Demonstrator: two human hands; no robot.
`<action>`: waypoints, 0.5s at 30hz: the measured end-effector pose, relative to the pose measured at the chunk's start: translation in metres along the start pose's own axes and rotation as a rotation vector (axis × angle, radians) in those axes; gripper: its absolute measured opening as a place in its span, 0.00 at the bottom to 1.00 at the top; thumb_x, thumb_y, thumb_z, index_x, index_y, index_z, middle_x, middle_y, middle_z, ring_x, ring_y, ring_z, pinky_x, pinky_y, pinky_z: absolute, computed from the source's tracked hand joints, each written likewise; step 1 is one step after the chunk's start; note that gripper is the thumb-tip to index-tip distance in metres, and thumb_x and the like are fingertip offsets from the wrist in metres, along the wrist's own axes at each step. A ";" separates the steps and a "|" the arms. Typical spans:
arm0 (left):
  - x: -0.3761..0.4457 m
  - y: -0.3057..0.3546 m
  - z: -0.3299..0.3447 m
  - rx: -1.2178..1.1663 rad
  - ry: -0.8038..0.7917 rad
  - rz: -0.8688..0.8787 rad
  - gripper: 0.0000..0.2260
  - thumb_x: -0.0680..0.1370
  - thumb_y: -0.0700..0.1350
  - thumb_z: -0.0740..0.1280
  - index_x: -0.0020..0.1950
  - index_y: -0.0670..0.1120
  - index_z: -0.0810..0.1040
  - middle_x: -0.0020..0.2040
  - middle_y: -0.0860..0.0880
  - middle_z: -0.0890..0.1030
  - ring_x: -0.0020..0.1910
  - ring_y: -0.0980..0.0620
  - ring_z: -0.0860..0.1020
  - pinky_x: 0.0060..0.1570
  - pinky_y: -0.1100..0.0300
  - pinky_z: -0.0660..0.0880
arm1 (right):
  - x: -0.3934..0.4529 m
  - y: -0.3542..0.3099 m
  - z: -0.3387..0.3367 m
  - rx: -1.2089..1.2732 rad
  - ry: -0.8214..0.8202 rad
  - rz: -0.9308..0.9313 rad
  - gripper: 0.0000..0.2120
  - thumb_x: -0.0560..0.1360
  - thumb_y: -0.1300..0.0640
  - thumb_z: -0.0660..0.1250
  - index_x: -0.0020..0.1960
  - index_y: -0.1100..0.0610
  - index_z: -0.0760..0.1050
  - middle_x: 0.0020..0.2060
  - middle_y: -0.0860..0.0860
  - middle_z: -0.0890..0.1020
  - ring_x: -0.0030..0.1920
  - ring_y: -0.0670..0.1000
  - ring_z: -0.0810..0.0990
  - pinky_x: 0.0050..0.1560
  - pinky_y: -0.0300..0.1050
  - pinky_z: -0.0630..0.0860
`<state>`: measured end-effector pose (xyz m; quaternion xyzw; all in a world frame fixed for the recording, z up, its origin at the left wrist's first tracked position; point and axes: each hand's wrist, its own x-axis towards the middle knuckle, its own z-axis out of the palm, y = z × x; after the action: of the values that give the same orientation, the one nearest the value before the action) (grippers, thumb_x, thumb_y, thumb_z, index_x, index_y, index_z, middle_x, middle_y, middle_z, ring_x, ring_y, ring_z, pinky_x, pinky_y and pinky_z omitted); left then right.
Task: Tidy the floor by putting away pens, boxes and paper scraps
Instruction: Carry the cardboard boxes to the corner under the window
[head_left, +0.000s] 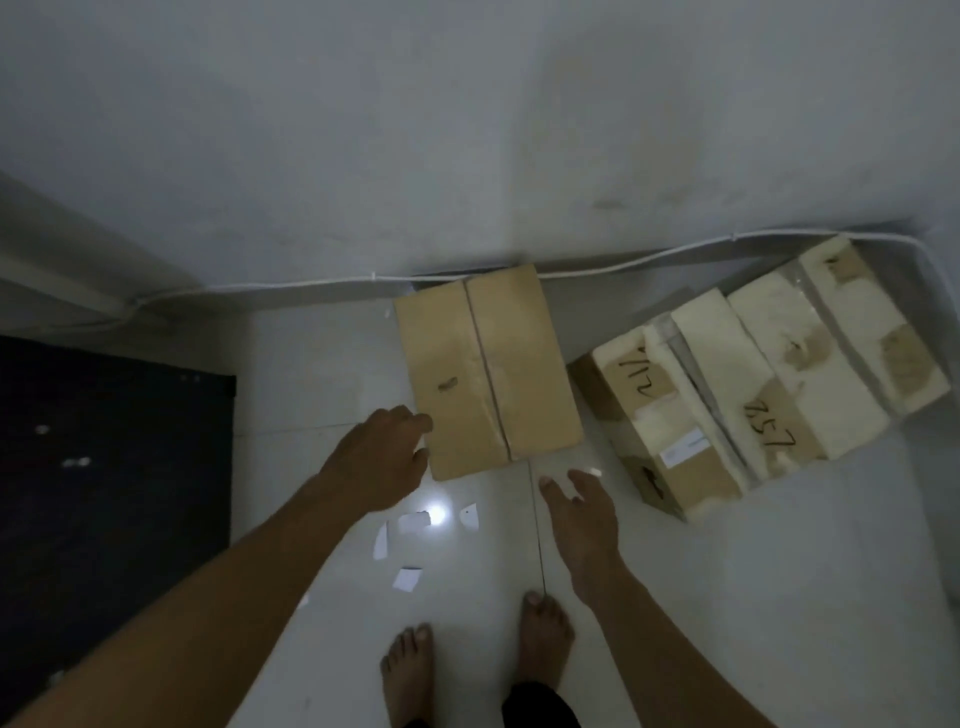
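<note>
A plain brown cardboard box (488, 364) lies flat on the pale tiled floor against the wall. My left hand (382, 454) hovers at its near left corner, fingers apart, thumb close to the edge; whether it touches is unclear. My right hand (584, 512) is open just below the box's near right corner, holding nothing. Several white paper scraps (413, 522) lie on the floor between my arms, in front of my bare feet (545, 639). No pen is visible.
To the right stands a larger taped box (753, 384) marked with handwritten numbers, set at an angle. A dark mat (109, 483) covers the floor on the left. A white cable (623, 266) runs along the base of the wall.
</note>
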<state>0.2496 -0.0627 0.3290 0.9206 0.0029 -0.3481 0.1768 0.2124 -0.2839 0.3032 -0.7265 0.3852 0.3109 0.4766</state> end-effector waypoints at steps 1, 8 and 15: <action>0.019 -0.007 0.007 0.063 -0.035 0.010 0.18 0.80 0.47 0.59 0.69 0.44 0.69 0.65 0.43 0.74 0.63 0.44 0.71 0.62 0.50 0.71 | 0.017 0.009 0.006 0.012 -0.020 0.023 0.26 0.74 0.49 0.68 0.70 0.55 0.68 0.70 0.54 0.69 0.68 0.55 0.69 0.64 0.49 0.68; 0.150 -0.047 0.028 0.244 -0.052 -0.009 0.23 0.79 0.51 0.61 0.71 0.43 0.66 0.67 0.38 0.69 0.64 0.38 0.69 0.63 0.46 0.69 | 0.097 0.053 0.058 0.236 -0.092 0.153 0.29 0.73 0.49 0.70 0.71 0.57 0.66 0.67 0.54 0.71 0.64 0.55 0.72 0.67 0.53 0.70; 0.251 -0.045 0.021 0.273 0.015 0.055 0.37 0.70 0.66 0.64 0.72 0.47 0.61 0.73 0.40 0.61 0.72 0.39 0.60 0.69 0.44 0.62 | 0.127 0.069 0.102 0.536 -0.111 0.147 0.35 0.70 0.47 0.72 0.73 0.47 0.61 0.65 0.51 0.73 0.62 0.52 0.73 0.66 0.55 0.71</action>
<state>0.4201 -0.0566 0.1383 0.9384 -0.0682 -0.3336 0.0594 0.2093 -0.2397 0.1325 -0.5265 0.4786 0.2713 0.6482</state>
